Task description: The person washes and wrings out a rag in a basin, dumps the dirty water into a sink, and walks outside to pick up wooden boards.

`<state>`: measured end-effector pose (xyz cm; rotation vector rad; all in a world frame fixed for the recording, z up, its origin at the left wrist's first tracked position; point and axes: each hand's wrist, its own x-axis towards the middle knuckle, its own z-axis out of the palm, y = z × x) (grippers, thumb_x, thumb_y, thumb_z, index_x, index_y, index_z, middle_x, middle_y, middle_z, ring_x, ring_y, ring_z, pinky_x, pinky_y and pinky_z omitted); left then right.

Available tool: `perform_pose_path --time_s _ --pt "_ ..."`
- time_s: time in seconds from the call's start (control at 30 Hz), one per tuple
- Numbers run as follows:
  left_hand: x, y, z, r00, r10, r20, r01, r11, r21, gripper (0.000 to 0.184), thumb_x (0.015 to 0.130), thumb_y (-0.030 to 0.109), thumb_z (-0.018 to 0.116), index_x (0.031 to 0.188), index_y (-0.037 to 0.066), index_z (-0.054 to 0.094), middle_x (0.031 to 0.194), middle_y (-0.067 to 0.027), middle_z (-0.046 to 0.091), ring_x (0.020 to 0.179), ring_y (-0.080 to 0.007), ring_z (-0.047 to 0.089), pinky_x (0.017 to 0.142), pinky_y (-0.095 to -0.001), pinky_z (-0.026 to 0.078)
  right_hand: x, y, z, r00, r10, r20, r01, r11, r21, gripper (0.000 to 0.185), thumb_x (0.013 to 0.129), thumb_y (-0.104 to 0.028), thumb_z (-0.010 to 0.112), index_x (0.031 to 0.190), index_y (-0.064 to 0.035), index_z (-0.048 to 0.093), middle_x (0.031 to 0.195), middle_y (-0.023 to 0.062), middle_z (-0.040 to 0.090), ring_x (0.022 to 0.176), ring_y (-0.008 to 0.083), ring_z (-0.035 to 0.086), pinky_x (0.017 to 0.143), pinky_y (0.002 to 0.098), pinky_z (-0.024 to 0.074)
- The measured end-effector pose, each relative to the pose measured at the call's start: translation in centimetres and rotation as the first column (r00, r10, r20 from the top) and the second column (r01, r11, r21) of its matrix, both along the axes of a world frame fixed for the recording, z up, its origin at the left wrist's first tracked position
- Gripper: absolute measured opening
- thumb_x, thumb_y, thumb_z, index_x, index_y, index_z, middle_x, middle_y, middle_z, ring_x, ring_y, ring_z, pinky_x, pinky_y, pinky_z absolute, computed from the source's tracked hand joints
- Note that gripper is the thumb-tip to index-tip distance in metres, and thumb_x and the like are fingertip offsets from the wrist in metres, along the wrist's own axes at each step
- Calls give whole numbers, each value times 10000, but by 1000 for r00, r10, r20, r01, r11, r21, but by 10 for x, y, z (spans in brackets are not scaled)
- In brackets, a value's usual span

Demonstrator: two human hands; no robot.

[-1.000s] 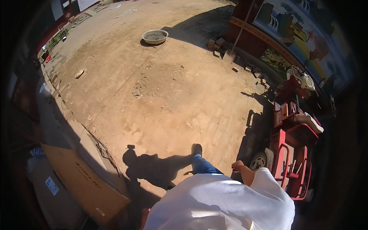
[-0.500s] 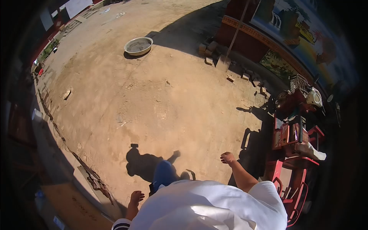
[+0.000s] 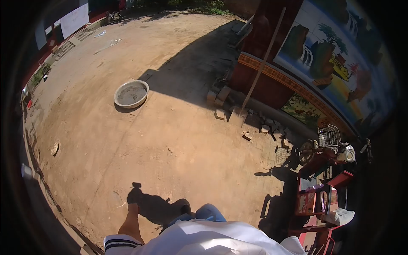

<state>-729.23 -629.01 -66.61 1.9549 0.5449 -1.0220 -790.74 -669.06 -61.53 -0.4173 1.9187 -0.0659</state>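
Observation:
My left hand [image 3: 133,208] hangs ahead of my body at the lower left, over bare ground beside my shadow. Its back faces me and the fingers are hidden, so I cannot tell whether it is open or closed. My right hand is out of view. A wide, pale metal basin [image 3: 146,94] with grey, rough-looking material [image 3: 131,94] inside stands on the ground farther ahead, left of centre. Neither hand is near it. To the right, a shovel [image 3: 264,61] leans upright against the wall, blade down on the ground.
Several bricks [image 3: 219,114] and broken pieces lie along the painted wall [image 3: 314,55]. On the right stands a red three-wheeled vehicle [image 3: 310,202] with a white bag [image 3: 340,216] on it, by a wire basket [image 3: 330,137]. A round object [image 3: 55,148] lies at far left.
My view has tilted up and shifted, and the basin and shovel appear lower and larger. My left hand has swung forward, while my right hand has left the view.

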Motion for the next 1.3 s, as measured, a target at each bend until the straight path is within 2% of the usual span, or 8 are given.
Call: perform_pose_path --time_s 0.2,0.47,0.53,0.57,0.7,0.93,1.1,1.3 --pt "212 -423 142 906 -199 375 338 872 -353 148 851 150 494 935 33 530 786 -68 596 707 -143 575 629 -264 461 125 -118 -16 983 -184 -29 185 982 43 152 823 -103 508 932 -10 558 838 126 616 662 236 611 545 324 532" --pt "328 -519 19 397 -832 388 897 441 26 255 786 250 565 748 1 609 636 -103 604 623 -194 587 602 -350 452 389 -438 -54 998 30 60 -27 998 -60 124 820 -101 505 898 -22 560 795 117 619 631 231 611 523 312 532" --pt "314 -503 84 684 -726 70 715 686 135 268 789 214 548 834 -38 629 679 -116 628 667 -236 610 600 -367 461 508 -554 -28 975 127 184 -85 971 -222 129 829 -103 510 937 -40 544 837 111 625 643 224 613 532 302 530" --pt "314 -462 17 967 -235 -99 241 969 55 268 790 173 540 907 -59 604 761 -139 637 695 -254 616 603 -366 474 580 -604 2 955 221 199 -153 938 -310 156 840 -116 505 963 -33 553 884 115 627 727 239 617 619 339 534" --pt "349 -450 4 866 421 -268 -358 899 253 241 791 152 517 947 -26 562 786 -140 598 662 -246 584 551 -334 451 807 -761 56 757 565 329 -335 768 -547 142 879 -194 496 930 -68 537 909 90 616 774 197 603 679 323 500" --pt "613 -675 16 838 485 -251 -463 874 147 179 789 187 507 849 24 549 638 -78 524 527 -191 510 440 -296 386 996 -885 -1 739 660 135 -577 724 -378 190 827 -201 574 898 -25 560 851 90 631 681 187 611 594 316 509" --pt "910 -977 41 997 24 -72 -52 913 -406 254 823 290 505 800 46 570 569 -41 494 449 -136 467 387 -259 363 996 -925 -24 911 395 119 -388 918 -82 236 816 -114 491 1007 14 540 906 155 633 689 260 627 555 327 524" --pt "983 -1430 395 844 -534 55 200 218 -955 594 907 516 318 923 -5 603 859 -77 583 868 -183 511 865 -316 371 1034 -1004 -68 982 -132 133 142 987 -72 181 824 -95 478 975 -10 532 857 151 619 675 278 622 565 384 546"
